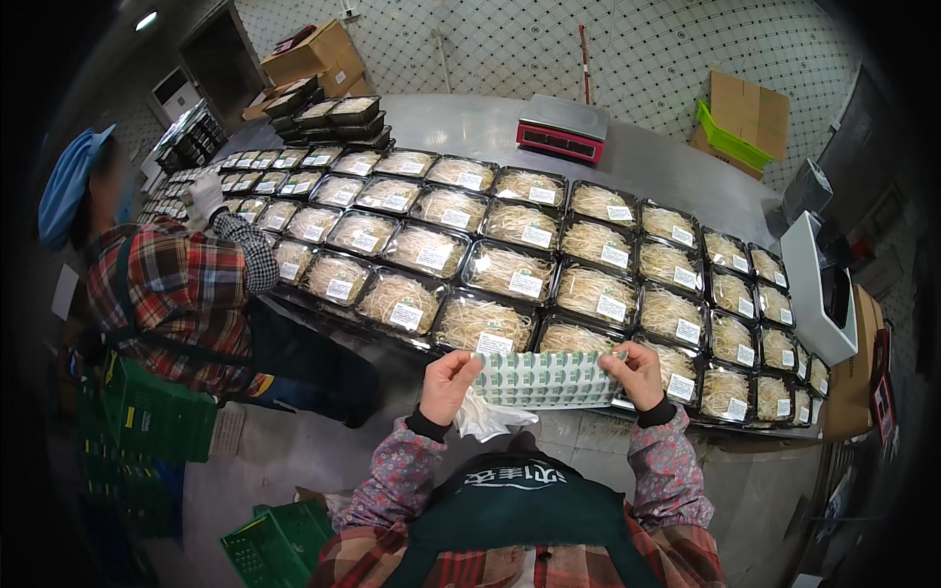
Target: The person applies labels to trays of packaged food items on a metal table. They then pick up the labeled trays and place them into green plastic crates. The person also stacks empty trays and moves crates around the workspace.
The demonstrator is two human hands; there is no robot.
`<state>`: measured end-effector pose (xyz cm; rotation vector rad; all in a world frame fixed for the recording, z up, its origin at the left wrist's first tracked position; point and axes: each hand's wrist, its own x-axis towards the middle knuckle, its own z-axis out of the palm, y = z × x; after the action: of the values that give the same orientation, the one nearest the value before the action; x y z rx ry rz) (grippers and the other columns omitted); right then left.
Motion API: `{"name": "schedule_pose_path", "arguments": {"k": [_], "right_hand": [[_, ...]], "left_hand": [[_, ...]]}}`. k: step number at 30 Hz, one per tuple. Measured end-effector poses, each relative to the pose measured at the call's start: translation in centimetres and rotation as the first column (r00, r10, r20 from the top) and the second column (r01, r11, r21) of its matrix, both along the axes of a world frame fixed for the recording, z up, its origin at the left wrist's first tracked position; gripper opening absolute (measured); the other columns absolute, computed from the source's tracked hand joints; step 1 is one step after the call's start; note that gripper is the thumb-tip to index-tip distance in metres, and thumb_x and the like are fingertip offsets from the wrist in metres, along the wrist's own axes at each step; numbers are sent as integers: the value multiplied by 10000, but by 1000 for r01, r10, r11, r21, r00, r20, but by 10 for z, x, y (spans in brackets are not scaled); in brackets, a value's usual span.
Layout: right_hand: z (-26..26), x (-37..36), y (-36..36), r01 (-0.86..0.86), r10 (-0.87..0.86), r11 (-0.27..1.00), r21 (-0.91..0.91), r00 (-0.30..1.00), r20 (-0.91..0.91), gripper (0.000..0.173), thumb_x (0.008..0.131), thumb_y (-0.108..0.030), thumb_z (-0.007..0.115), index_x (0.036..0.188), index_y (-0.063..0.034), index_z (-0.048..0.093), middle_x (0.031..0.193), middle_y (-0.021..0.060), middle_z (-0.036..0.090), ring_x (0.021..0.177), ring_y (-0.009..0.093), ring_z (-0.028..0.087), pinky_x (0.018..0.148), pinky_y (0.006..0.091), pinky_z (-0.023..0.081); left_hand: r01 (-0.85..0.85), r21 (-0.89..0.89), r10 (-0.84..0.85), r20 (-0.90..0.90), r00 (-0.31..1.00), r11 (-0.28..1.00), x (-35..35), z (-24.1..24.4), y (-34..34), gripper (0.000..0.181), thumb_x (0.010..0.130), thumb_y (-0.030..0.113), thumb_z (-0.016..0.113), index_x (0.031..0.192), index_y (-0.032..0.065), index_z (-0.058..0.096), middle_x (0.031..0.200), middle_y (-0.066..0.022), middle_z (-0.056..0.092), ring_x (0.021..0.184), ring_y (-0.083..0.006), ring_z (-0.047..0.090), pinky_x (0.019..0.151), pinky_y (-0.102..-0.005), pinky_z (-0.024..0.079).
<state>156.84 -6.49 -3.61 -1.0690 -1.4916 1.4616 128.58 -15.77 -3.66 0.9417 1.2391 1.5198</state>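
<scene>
A sheet of small green-and-white stickers (548, 378) is stretched between my two hands above the near edge of the table. My left hand (447, 386) pinches its left end, and a crumpled white glove or cloth (489, 419) hangs just below that hand. The sheet's right end is between the thumb and fingers of my right hand (638, 376). Rows of clear-lidded black trays of bean sprouts (512, 272), most with a white label, cover the table before me. The sheet partly hides the nearest trays.
A co-worker (176, 294) in a blue cap stands at the left, one gloved hand over the trays. On the steel table (441, 125) are a red scale (562, 128), stacked trays (331, 117) and a white box (817, 287). Green crates (158, 408) stand on the floor at left.
</scene>
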Motion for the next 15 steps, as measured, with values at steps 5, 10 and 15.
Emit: {"name": "schedule_pose_path", "arguments": {"k": [5, 10, 15], "right_hand": [[-8, -10, -28, 58, -57, 998, 0, 990, -129, 171, 816, -170, 654, 753, -16, 612, 629, -73, 527, 538, -5, 402, 470, 180, 294], [-13, -13, -44, 37, -37, 999, 19, 999, -31, 244, 842, -210, 626, 687, -26, 588, 595, -87, 483, 538, 5, 372, 466, 203, 280], [11, 1, -32, -177, 177, 984, 3, 984, -15, 347, 818, -172, 645, 1131, -44, 564, 918, -5, 555, 728, 81, 515, 608, 231, 423]], "left_hand": [[87, -41, -91, -130, 987, 995, -2, -5, -21, 173, 806, 120, 669, 693, 9, 602, 615, 76, 494, 594, 6, 396, 529, -173, 321], [37, -27, -40, -124, 991, 999, -6, -8, -35, 254, 808, 122, 669, 609, 22, 548, 580, 89, 451, 561, 8, 349, 491, -182, 280], [77, -50, -85, -190, 978, 996, -20, 1, -48, 190, 821, 107, 652, 672, 2, 602, 611, 76, 516, 580, 16, 396, 510, -170, 313]]}}
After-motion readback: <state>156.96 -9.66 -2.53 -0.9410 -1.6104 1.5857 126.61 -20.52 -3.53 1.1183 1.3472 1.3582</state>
